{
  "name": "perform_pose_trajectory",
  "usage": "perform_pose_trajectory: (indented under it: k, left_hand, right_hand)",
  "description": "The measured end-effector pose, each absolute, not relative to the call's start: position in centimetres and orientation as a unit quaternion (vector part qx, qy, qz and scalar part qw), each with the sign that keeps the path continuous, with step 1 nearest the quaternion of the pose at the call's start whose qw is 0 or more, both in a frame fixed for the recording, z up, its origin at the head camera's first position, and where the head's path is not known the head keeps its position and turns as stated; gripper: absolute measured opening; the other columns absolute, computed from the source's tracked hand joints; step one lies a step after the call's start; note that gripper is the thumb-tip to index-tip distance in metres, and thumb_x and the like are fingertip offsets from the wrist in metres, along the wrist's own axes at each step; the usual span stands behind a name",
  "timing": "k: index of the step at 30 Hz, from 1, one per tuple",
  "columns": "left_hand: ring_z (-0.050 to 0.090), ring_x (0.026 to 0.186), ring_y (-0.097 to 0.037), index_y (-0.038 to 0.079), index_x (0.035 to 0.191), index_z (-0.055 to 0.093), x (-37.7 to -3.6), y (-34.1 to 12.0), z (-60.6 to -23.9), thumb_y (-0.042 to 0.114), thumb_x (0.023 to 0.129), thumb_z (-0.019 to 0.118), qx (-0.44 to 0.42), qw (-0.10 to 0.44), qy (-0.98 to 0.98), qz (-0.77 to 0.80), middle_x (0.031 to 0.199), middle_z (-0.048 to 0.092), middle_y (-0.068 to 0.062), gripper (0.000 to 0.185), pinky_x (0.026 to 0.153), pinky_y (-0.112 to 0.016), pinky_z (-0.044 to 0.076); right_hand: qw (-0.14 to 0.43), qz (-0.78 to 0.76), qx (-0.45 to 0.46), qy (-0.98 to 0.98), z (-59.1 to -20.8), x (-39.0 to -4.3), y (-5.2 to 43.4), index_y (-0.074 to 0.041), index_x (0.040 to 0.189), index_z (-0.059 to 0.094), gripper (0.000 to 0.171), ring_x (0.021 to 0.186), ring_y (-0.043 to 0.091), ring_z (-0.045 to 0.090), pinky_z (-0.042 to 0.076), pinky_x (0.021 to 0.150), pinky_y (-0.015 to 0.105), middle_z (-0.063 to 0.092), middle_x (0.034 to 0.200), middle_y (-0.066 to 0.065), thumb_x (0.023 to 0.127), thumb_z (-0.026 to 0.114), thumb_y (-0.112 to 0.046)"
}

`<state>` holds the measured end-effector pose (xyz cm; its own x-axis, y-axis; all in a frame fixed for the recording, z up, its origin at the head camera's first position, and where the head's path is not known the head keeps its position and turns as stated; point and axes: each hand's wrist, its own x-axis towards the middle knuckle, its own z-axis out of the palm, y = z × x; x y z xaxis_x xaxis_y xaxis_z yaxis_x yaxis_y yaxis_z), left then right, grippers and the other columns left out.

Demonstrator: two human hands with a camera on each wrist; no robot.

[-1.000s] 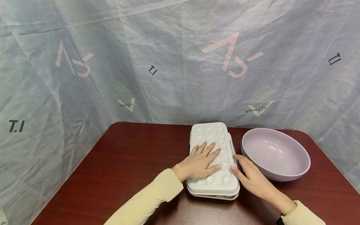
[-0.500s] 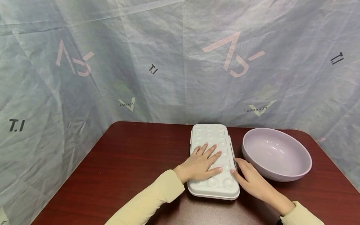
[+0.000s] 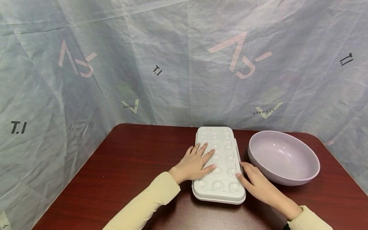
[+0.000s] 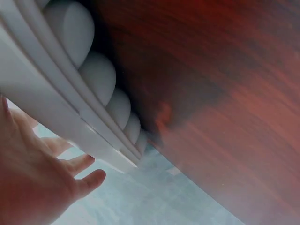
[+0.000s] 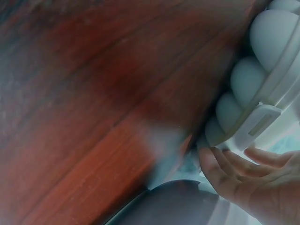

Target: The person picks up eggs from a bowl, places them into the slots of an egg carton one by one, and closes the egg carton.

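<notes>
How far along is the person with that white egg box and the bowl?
Early, by the look of it. The white plastic egg box lies with its lid down on the dark red table. The left hand rests flat on the lid; the right hand touches its side clip. The lilac bowl holds nothing.

The pale backdrop sheet (image 3: 184,64) behind the table (image 3: 138,166) bears mirrored black "T.I" marks, at its left, centre and upper right. Small mirrored "PLANNER" lettering sits on two faint chevrons just above the table.
</notes>
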<state>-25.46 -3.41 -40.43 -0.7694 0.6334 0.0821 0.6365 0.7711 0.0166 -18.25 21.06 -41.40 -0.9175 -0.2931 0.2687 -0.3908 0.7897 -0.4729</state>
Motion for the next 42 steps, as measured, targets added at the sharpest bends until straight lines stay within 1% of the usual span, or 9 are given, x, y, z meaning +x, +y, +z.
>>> perform_pose_trajectory:
  k: [4,11,17,23,26,30,34,37,42]
  left_hand:
    - [0.019,0.138,-0.034,0.030,0.146,0.023,-25.5,-3.7,-40.5,0.061,0.091,0.022,-0.333,0.049,-0.941,-0.017,0.152,0.019,-0.008,0.062,0.107,-0.052,0.020]
    - [0.018,0.139,-0.033,0.031,0.145,0.023,-25.3,-3.7,-40.4,0.062,0.090,0.023,-0.320,0.045,-0.946,-0.017,0.152,0.019,-0.007,0.063,0.108,-0.053,0.018]
    - [0.017,0.139,-0.034,0.031,0.145,0.023,-25.2,-3.5,-40.5,0.062,0.091,0.022,-0.324,0.045,-0.945,-0.016,0.152,0.019,-0.007,0.063,0.108,-0.053,0.017]
    - [0.020,0.138,-0.035,0.031,0.145,0.023,-25.3,-3.3,-40.5,0.063,0.090,0.020,-0.331,0.055,-0.942,0.002,0.152,0.021,-0.007,0.063,0.107,-0.055,0.017]
    - [0.020,0.138,-0.035,0.031,0.146,0.022,-25.4,-3.3,-40.4,0.063,0.091,0.020,-0.333,0.055,-0.941,0.010,0.152,0.021,-0.007,0.064,0.106,-0.056,0.018]
    - [0.019,0.138,-0.035,0.031,0.146,0.022,-25.5,-3.2,-40.3,0.063,0.091,0.019,-0.335,0.052,-0.941,0.008,0.152,0.020,-0.008,0.064,0.106,-0.057,0.018]
    - [0.019,0.138,-0.035,0.031,0.146,0.022,-25.5,-3.2,-40.2,0.063,0.091,0.020,-0.333,0.053,-0.942,0.002,0.152,0.020,-0.008,0.063,0.106,-0.056,0.018]
    - [0.019,0.138,-0.035,0.031,0.145,0.023,-25.5,-3.3,-40.3,0.063,0.091,0.020,-0.331,0.055,-0.942,0.000,0.152,0.020,-0.008,0.063,0.106,-0.056,0.019]
    - [0.019,0.138,-0.035,0.032,0.145,0.023,-25.5,-3.4,-40.7,0.062,0.091,0.021,-0.328,0.054,-0.943,-0.009,0.152,0.020,-0.007,0.063,0.105,-0.056,0.018]
  right_hand:
    - [0.097,0.263,0.186,-0.942,-41.2,-18.1,21.0,0.005,0.126,0.046,0.050,0.116,0.040,0.045,0.037,0.092,0.055,0.050,0.126,0.021,0.092,0.050,-0.031]
    - [0.091,0.255,0.192,-0.943,-41.2,-17.8,21.1,0.003,0.128,0.047,0.053,0.116,0.040,0.046,0.038,0.091,0.055,0.052,0.125,0.021,0.091,0.053,-0.034]
    - [0.091,0.255,0.188,-0.944,-41.3,-17.8,21.1,0.005,0.128,0.047,0.055,0.115,0.040,0.047,0.039,0.091,0.055,0.052,0.124,0.023,0.090,0.054,-0.034]
    - [0.075,0.269,0.182,-0.943,-41.1,-18.1,21.4,0.008,0.127,0.046,0.057,0.116,0.040,0.047,0.039,0.090,0.055,0.053,0.123,0.024,0.090,0.053,-0.035]
    - [0.070,0.284,0.179,-0.939,-41.0,-18.7,21.5,0.011,0.127,0.044,0.056,0.116,0.040,0.048,0.039,0.091,0.055,0.053,0.122,0.026,0.092,0.051,-0.033]
    - [0.087,0.304,0.180,-0.932,-40.9,-20.0,21.0,0.012,0.125,0.045,0.048,0.112,0.038,0.051,0.040,0.090,0.053,0.055,0.117,0.026,0.094,0.048,-0.025]
    - [0.103,0.305,0.174,-0.930,-40.8,-21.9,20.1,0.013,0.124,0.044,0.042,0.109,0.039,0.052,0.040,0.089,0.053,0.055,0.114,0.029,0.095,0.045,-0.017]
    - [0.106,0.294,0.150,-0.938,-40.6,-23.2,19.4,0.017,0.126,0.039,0.043,0.110,0.045,0.050,0.039,0.089,0.055,0.051,0.116,0.036,0.094,0.041,-0.012]
    - [0.077,0.283,0.104,-0.950,-40.6,-24.9,18.6,0.022,0.129,0.029,0.049,0.113,0.051,0.045,0.037,0.091,0.056,0.044,0.120,0.042,0.094,0.036,-0.011]
